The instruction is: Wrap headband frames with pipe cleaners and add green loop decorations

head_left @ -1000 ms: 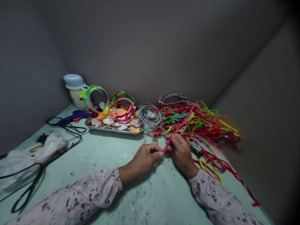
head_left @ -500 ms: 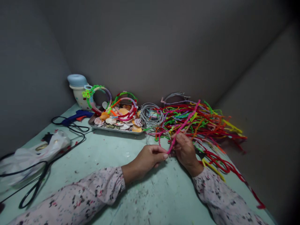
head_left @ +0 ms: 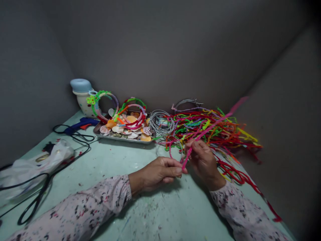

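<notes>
A pink pipe cleaner (head_left: 213, 126) runs slanting up and right through both hands. My left hand (head_left: 160, 172) is closed, thumb and finger pinching its lower end. Closed higher on the same pipe cleaner is my right hand (head_left: 203, 162), fingers curled round it. A thin wire ring (head_left: 156, 149) rises just behind my fingers, with a strand of pink hanging inside it. Its lower part is hidden by my hands, so I cannot tell which hand bears it. Right behind lies a heap of many-coloured pipe cleaners (head_left: 225, 134).
A metal tray (head_left: 125, 139) of shells carries several fuzzy wrapped rings. Coiled grey wire (head_left: 162, 122) lies beside it. To the left are a blue glue gun (head_left: 80, 124), its black cord, a plastic bag (head_left: 50, 160) and a blue-lidded container (head_left: 82, 97). Walls close in behind and right.
The pink pipe cleaner's free end has swung right and down, blurred by motion. My right hand has shifted slightly right and lower. My left hand keeps its pinch, a little further right.
</notes>
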`<action>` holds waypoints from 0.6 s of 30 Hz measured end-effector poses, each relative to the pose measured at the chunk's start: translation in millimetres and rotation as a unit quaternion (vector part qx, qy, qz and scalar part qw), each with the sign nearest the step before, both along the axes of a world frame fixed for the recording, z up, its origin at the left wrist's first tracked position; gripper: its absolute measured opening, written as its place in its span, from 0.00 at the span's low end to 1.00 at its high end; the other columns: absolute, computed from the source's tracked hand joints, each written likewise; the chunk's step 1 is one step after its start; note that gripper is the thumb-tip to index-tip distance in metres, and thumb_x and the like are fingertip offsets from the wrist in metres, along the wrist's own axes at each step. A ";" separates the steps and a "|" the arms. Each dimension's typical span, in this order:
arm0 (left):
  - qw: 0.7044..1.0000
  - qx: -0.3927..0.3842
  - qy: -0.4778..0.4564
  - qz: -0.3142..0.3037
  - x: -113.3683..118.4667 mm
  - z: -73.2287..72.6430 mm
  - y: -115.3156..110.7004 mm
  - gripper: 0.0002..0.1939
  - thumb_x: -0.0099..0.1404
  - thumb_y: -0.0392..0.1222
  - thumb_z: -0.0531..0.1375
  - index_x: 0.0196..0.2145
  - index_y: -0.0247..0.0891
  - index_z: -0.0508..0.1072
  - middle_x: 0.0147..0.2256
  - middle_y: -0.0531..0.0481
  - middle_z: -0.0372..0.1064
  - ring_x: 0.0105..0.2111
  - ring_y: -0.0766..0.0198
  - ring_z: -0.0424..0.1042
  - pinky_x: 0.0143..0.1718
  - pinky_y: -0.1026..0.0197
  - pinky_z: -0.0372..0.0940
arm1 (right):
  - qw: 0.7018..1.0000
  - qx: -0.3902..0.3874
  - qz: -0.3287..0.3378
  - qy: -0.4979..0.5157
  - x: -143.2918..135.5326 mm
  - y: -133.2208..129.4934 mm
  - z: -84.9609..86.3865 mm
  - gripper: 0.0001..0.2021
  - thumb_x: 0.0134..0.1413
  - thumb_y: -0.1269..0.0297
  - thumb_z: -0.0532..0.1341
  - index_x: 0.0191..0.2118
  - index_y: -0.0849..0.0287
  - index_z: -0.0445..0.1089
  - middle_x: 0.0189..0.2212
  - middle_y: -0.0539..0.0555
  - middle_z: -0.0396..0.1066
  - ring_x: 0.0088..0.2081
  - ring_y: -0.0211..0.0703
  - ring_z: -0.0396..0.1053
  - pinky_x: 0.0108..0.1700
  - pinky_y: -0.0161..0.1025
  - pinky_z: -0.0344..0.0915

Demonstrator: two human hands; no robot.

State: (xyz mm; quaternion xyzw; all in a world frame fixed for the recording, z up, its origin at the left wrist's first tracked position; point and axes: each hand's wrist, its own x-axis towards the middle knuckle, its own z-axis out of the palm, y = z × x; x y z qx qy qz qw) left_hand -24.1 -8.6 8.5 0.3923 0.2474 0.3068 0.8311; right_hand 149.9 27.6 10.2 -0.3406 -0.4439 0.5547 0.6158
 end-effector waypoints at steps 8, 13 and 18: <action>0.998 -0.021 -0.043 -0.040 -5.2 -0.4 2.3 0.11 0.55 0.41 0.67 0.33 0.30 0.76 0.24 0.55 0.59 0.17 0.79 0.49 0.18 0.69 0.37 | 1.000 0.001 -0.001 -0.021 -0.2 -4.9 10.2 0.09 0.47 0.56 0.66 0.26 0.55 0.72 0.21 0.48 0.66 0.20 0.34 0.59 0.20 0.31 0.57; 0.998 -0.028 -0.043 -0.036 -6.0 -1.5 3.4 0.10 0.56 0.40 0.66 0.34 0.30 0.77 0.25 0.55 0.59 0.17 0.80 0.51 0.18 0.69 0.38 | 1.000 0.007 0.002 -0.018 1.6 -0.2 3.3 0.09 0.49 0.55 0.65 0.27 0.55 0.72 0.20 0.48 0.66 0.20 0.35 0.60 0.21 0.32 0.58; 0.999 -0.006 -0.030 0.015 -3.7 -7.4 4.0 0.12 0.56 0.42 0.66 0.34 0.30 0.76 0.24 0.55 0.58 0.18 0.78 0.52 0.19 0.68 0.39 | 1.000 -0.008 0.012 -0.008 -1.0 4.2 -10.6 0.09 0.49 0.56 0.65 0.29 0.57 0.73 0.18 0.47 0.65 0.19 0.31 0.60 0.20 0.29 0.58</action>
